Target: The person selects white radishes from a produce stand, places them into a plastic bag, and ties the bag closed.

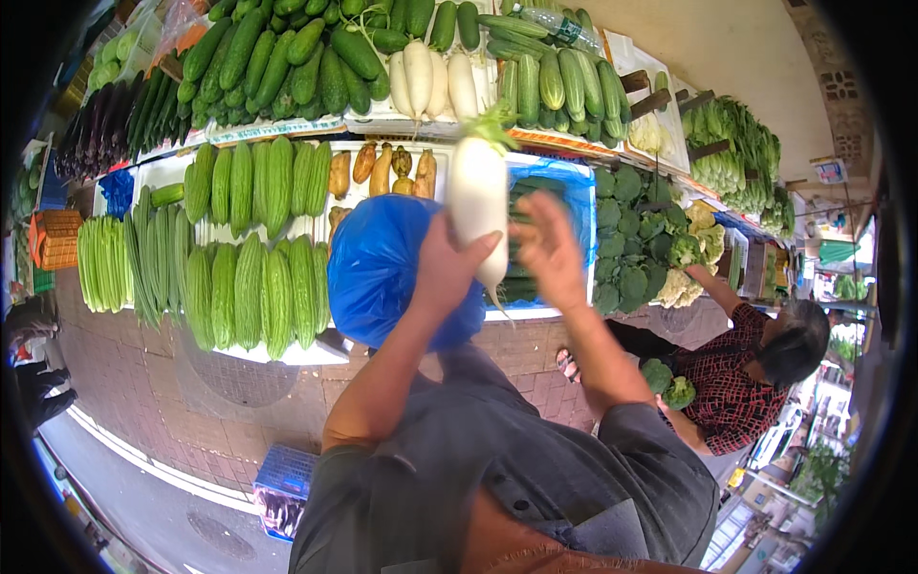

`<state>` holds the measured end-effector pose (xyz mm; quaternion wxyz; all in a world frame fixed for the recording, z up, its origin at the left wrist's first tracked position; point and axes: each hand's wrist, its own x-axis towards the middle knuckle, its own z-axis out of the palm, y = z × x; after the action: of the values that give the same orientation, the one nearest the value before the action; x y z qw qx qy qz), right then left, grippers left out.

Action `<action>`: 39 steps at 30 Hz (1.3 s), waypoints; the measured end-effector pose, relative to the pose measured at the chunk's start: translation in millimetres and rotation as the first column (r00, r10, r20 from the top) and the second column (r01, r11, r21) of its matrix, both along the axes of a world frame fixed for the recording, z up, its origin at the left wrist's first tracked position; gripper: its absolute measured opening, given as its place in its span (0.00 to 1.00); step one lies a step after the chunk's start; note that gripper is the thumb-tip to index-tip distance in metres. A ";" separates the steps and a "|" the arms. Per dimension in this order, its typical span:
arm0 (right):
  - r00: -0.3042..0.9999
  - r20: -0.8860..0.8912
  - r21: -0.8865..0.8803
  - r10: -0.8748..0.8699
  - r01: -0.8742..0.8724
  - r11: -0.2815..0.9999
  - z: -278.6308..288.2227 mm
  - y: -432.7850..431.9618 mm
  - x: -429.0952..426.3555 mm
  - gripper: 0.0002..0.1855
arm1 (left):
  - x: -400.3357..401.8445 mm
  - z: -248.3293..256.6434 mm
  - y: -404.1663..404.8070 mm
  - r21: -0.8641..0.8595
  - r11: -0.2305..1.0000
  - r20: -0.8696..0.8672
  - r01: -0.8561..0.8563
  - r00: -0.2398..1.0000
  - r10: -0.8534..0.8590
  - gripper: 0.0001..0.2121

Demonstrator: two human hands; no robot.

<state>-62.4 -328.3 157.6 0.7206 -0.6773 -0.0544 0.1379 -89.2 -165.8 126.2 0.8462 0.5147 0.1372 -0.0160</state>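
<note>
My left hand (450,260) grips a large white daikon radish (476,188) near its lower half, thumb across the front. The radish is held upright, its cut green leaf stubs at the top and its thin root tip pointing down. Just to its right, my right hand (549,247) is blurred, with its fingers spread and nothing seen in it. Behind my left hand and forearm is a full, rounded blue plastic bag (380,269); what supports it is hidden. More white daikon radishes (419,75) lie on the upper tier of the stall.
Bitter melons (251,179), lotus roots (384,171), a blue-lined box (589,215), broccoli (624,237) and cauliflower (678,287) fill the lower tier. Cucumbers (570,75) lie above. To the right, a person in a checked shirt (735,366) holds broccoli. A blue crate (283,473) stands on the ground behind.
</note>
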 end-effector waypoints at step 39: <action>0.974 0.160 -0.940 -0.158 0.199 0.278 -257.3 35.9 309.1 0.27 | -214.3 -86.3 51.3 0.512 0.851 -0.323 -0.116 0.892 0.316 0.10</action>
<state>246.7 -292.4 -99.8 0.1903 -0.9752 0.1012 0.0501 -303.5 -114.6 39.9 0.6425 0.6747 0.3631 0.0120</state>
